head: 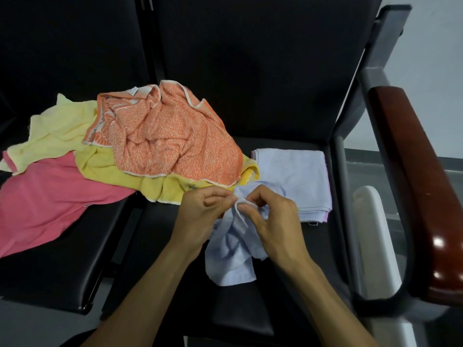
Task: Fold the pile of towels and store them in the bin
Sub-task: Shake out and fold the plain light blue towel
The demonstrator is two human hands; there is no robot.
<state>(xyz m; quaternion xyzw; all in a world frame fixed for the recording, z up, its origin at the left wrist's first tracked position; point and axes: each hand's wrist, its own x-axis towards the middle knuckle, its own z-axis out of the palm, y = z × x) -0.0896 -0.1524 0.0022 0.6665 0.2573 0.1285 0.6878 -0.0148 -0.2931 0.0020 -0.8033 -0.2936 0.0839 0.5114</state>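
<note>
A crumpled light blue towel (pixel 231 256) hangs over the black seat, held up at its top edge. My left hand (pixel 200 216) pinches that edge from the left, and my right hand (pixel 273 221) pinches it from the right, fingertips almost touching. Behind them lies a loose pile: an orange patterned towel (pixel 172 139) on top, a yellow towel (pixel 120 171) under it, a pale yellow one (pixel 55 128) and a pink one (pixel 45 204) to the left. A folded stack of light blue towels (pixel 293 176) sits on the seat at the right. No bin is in view.
The towels rest on a row of black padded seats (pixel 75 276) with dark backrests. A metal frame with a red-brown wooden armrest (pixel 413 186) stands at the right. Grey floor shows beyond it.
</note>
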